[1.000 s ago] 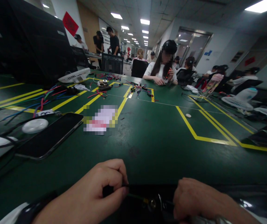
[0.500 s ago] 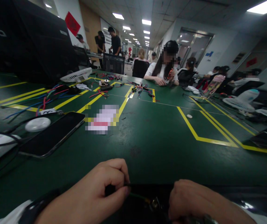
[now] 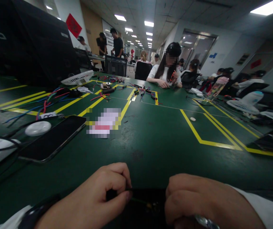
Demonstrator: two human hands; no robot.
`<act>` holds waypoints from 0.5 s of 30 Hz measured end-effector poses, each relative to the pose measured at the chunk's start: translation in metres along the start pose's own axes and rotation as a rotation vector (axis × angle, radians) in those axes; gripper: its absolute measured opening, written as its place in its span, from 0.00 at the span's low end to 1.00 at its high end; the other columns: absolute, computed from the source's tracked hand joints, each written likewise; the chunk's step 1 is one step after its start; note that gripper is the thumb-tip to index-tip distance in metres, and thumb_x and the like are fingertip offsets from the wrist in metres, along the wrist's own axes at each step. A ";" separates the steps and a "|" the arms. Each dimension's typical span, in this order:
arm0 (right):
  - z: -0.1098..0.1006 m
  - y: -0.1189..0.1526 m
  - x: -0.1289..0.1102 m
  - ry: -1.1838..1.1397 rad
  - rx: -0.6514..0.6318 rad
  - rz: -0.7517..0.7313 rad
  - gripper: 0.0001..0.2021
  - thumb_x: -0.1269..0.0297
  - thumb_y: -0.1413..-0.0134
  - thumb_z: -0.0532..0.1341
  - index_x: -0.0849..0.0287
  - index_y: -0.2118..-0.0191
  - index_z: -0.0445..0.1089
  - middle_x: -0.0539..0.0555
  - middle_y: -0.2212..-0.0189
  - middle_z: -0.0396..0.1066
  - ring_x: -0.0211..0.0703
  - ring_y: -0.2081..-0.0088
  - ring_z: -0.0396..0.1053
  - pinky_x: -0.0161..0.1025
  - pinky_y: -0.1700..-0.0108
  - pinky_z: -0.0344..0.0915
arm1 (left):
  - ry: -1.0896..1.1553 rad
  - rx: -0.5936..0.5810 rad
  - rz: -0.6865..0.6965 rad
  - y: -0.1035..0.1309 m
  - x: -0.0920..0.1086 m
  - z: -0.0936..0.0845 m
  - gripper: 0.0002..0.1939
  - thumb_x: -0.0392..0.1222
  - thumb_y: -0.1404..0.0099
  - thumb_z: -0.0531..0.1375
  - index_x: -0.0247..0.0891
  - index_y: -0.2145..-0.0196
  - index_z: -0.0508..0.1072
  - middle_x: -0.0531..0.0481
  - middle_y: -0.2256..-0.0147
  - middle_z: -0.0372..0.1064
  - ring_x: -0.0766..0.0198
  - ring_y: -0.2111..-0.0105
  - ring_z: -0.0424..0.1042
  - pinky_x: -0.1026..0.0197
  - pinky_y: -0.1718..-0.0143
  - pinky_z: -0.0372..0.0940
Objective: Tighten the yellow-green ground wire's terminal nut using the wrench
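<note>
My left hand (image 3: 107,187) is at the near edge of the table, thumb and forefinger pinched on a thin wire. The wire (image 3: 139,200) shows as a faint green line running right toward a small brassy part (image 3: 152,206), which is dim and hard to make out against the black area below. My right hand (image 3: 193,197) is closed in a fist to the right of that part. A shiny metal object (image 3: 205,221) sticks out beneath its palm side; the fingers hide the rest, so I cannot tell its kind.
A black phone (image 3: 52,138), a white round disc (image 3: 38,128) and cables lie left on the green table (image 3: 150,133). A blurred paper (image 3: 105,122) lies mid-table. Colored wires (image 3: 47,105) and a black monitor (image 3: 36,41) are farther left. A person (image 3: 166,70) sits opposite.
My right hand has moved up and left, closer to my left hand, and the brassy part is darker now. My left hand keeps its pinch in nearly the same place.
</note>
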State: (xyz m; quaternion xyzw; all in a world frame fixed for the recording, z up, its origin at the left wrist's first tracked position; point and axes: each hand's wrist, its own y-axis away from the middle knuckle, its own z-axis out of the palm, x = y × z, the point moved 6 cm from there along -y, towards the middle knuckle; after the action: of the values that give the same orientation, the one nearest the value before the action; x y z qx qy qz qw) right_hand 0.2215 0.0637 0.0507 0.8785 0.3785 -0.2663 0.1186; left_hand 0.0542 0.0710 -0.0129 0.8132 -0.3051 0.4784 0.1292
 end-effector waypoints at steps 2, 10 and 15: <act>-0.001 -0.004 -0.002 -0.001 0.000 0.006 0.12 0.51 0.36 0.61 0.53 0.64 0.74 0.52 0.70 0.72 0.44 0.66 0.71 0.34 0.65 0.68 | -0.001 -0.002 0.002 0.000 0.000 0.000 0.12 0.28 0.34 0.54 0.37 0.74 0.67 0.55 0.66 0.66 0.68 0.66 0.67 0.67 0.65 0.60; 0.002 -0.011 0.007 -0.019 -0.034 0.042 0.14 0.49 0.36 0.60 0.54 0.64 0.74 0.51 0.71 0.71 0.44 0.66 0.70 0.35 0.65 0.67 | 0.027 -0.011 -0.016 -0.001 0.000 0.001 0.11 0.28 0.34 0.54 0.37 0.73 0.68 0.55 0.66 0.66 0.68 0.65 0.68 0.66 0.64 0.61; 0.022 0.012 0.024 -0.030 -0.060 0.071 0.14 0.51 0.37 0.61 0.54 0.69 0.73 0.49 0.75 0.69 0.41 0.71 0.69 0.33 0.67 0.66 | 0.008 -0.015 -0.022 -0.001 -0.001 0.002 0.11 0.28 0.33 0.54 0.38 0.72 0.69 0.55 0.65 0.66 0.67 0.64 0.68 0.66 0.63 0.61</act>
State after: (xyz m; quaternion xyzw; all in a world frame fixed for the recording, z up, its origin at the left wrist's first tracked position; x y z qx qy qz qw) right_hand 0.2360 0.0612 0.0193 0.8832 0.3532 -0.2638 0.1598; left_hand 0.0557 0.0708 -0.0143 0.8136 -0.2992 0.4779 0.1420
